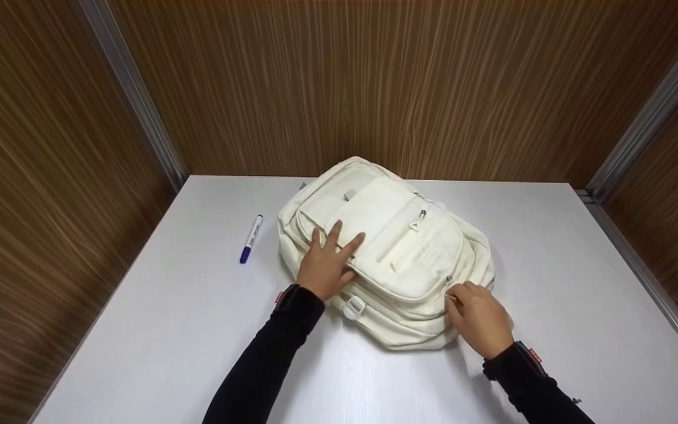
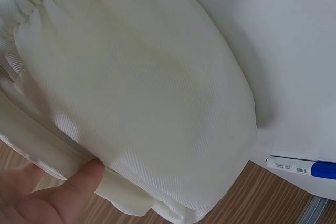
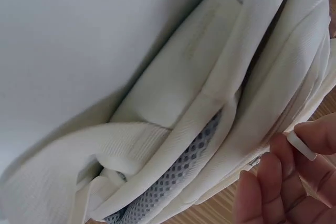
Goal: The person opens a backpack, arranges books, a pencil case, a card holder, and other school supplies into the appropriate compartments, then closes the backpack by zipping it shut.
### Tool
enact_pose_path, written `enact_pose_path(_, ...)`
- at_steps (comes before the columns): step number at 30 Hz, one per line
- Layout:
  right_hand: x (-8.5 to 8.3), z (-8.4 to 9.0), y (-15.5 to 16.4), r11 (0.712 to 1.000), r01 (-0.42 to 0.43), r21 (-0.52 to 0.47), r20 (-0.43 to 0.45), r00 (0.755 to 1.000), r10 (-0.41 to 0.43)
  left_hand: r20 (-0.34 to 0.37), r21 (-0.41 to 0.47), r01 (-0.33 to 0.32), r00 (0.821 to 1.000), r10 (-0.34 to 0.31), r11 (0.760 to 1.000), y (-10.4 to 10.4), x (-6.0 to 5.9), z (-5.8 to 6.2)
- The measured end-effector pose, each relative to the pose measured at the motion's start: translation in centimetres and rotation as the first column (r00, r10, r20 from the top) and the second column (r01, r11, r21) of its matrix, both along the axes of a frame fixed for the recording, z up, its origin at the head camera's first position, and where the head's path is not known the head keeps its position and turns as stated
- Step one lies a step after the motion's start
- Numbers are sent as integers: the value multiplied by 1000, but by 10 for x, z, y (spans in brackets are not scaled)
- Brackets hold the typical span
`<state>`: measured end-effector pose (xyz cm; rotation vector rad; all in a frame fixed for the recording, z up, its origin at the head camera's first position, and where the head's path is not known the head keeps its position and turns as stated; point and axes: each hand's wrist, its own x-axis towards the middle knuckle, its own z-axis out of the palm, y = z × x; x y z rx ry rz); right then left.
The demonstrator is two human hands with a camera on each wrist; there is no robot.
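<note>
A cream backpack [image 1: 374,200] lies on the white table, its front pockets facing up. My left hand [image 1: 324,271] rests on its near left side with the fingers spread; in the left wrist view the thumb [image 2: 86,174] touches the edge of a front pocket. At the lower right of the bag, my right hand [image 1: 480,315] pinches a small white zipper pull [image 3: 301,145] between thumb and fingers. Another zipper pull [image 1: 415,225] lies loose on the front pocket. Most of the zipper near my right hand is hidden by the fingers.
A white marker with a blue cap [image 1: 251,238] lies on the table [image 1: 180,282] left of the bag. Wood-grain panels [image 1: 374,88] stand behind and at both sides. A grey mesh shoulder strap [image 3: 178,166] shows beneath the bag.
</note>
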<state>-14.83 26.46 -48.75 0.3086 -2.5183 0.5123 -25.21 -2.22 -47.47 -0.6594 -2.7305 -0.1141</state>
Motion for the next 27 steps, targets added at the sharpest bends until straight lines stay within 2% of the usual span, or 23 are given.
enact_pose_path(7,8,1,-18,998,-61,1,-72,996,61,-16,-33,-51,999,51,998,4,7,4)
enact_pose_path(13,15,5,-42,991,-130,27,-29,991,131,-37,-52,-89,995,88,995,9,8,6)
enact_pose_path(19,15,6,-54,968,-244,59,-11,970,245,-59,-71,-127,991,123,989,21,11,6)
enact_pose_path(23,12,2,-52,970,-241,37,15,970,241,-72,-72,-158,986,153,985,31,16,3)
enact_pose_path(27,11,-2,-47,976,-218,8,50,975,217,-80,-28,-190,979,187,981,41,22,0)
